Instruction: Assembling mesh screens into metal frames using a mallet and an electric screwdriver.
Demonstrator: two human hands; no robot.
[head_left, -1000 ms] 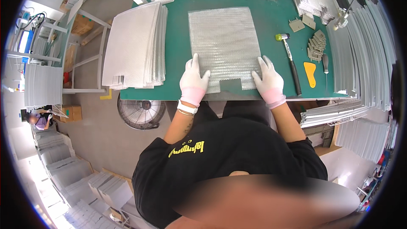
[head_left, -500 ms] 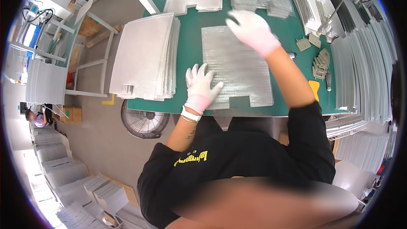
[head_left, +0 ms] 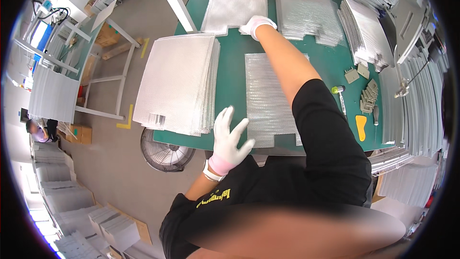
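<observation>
A silvery mesh sheet (head_left: 268, 100) with a notch in its near edge lies on the green table in front of me. My right arm crosses over it and hides its right part. At the far side, my right hand (head_left: 258, 25), in a white glove with a pink cuff, has its fingers bent at the near right corner of a pile of mesh sheets (head_left: 235, 7). They appear closed on that corner. My left hand (head_left: 230, 139), gloved alike, hovers by the table's near edge, left of the middle sheet. Its fingers are spread and hold nothing.
A tall mesh pile (head_left: 177, 81) stands left; another notched pile (head_left: 306, 12) lies far right. Along the right are grey plastic pieces (head_left: 369, 96), a yellow scraper (head_left: 361, 127), a screwdriver (head_left: 376, 115) and a green-capped marker-like tool (head_left: 339, 91). A floor fan (head_left: 165, 151) stands below the left edge.
My right hand has moved from over the middle sheet's far edge to the far mesh pile. My left hand has come off the middle sheet toward me. The whole view has shifted.
</observation>
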